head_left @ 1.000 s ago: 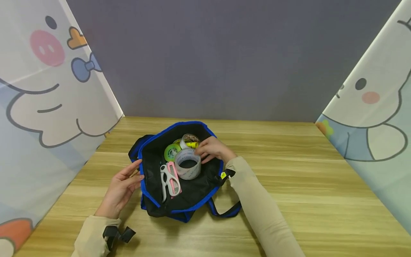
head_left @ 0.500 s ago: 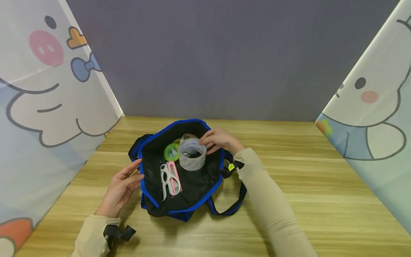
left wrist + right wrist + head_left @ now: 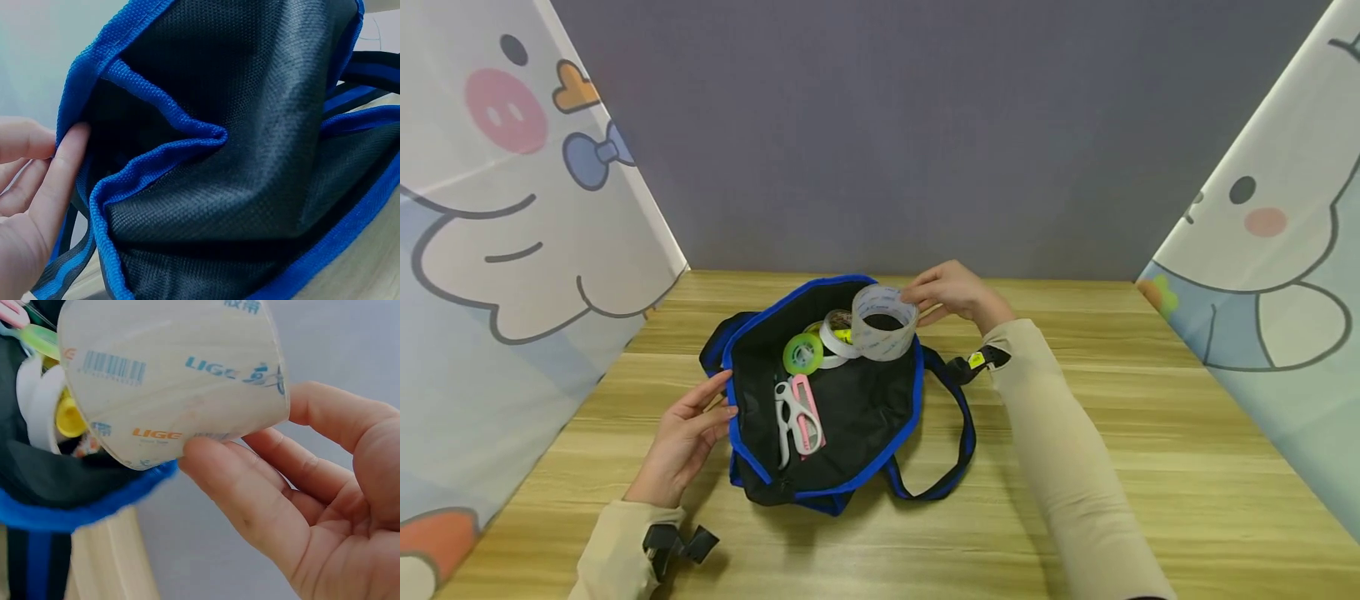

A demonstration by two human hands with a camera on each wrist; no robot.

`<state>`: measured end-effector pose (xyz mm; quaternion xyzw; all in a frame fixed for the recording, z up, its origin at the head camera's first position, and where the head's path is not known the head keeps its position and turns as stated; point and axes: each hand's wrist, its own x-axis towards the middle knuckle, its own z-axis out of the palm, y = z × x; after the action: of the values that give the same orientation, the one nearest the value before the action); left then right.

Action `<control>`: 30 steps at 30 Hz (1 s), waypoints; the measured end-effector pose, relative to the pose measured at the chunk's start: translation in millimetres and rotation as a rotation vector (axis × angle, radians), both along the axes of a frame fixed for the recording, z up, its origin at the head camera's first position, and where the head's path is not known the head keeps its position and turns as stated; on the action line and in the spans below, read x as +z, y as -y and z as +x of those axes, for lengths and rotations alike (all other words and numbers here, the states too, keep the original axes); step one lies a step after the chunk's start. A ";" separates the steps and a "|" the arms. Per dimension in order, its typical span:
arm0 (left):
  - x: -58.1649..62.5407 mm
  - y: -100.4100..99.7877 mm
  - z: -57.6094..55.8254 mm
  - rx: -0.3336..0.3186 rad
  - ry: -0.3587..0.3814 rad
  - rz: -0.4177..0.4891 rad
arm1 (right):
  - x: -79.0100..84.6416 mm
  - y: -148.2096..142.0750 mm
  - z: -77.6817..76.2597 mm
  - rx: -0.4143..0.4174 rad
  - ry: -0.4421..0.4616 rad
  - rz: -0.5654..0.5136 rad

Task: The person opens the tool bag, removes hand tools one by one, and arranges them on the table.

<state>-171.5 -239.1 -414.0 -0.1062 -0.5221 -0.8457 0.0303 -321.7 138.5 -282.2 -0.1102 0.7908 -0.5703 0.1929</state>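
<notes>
My right hand (image 3: 955,296) pinches a wide roll of clear packing tape (image 3: 883,346) by its edge, above the far right rim of an open black bag (image 3: 865,446) with blue trim. In the right wrist view, the tape roll (image 3: 175,394) shows "LIGE" print, with the thumb on one face and fingers behind. My left hand (image 3: 677,442) grips the bag's left rim; in the left wrist view its thumb (image 3: 65,169) lies inside the blue edging and the fingers outside. Inside the bag are white-handled scissors (image 3: 784,417), a pink cutter-like item (image 3: 802,392), a green tape roll (image 3: 792,356) and a white roll (image 3: 831,342).
A yellow item (image 3: 844,336) shows by the white roll in the bag. One bag strap (image 3: 967,425) loops over the wooden table (image 3: 1112,400) on the right. A grey panel (image 3: 910,142) stands behind, with cartoon-printed cloths at both sides.
My right hand has lifted the clear tape roll from the bag's middle, up and to the right over its far rim. The left hand has stayed at the bag's left edge.
</notes>
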 end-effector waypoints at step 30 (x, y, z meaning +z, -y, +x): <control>0.1 -1.5 1.0 0.028 0.029 0.004 | 7.5 -78.2 -10.6 -0.262 -0.005 -0.014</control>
<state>-170.5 -237.5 -413.8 -0.0867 -0.5223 -0.8476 0.0348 -332.3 216.7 -274.7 -0.0088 0.7950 -0.5957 0.1143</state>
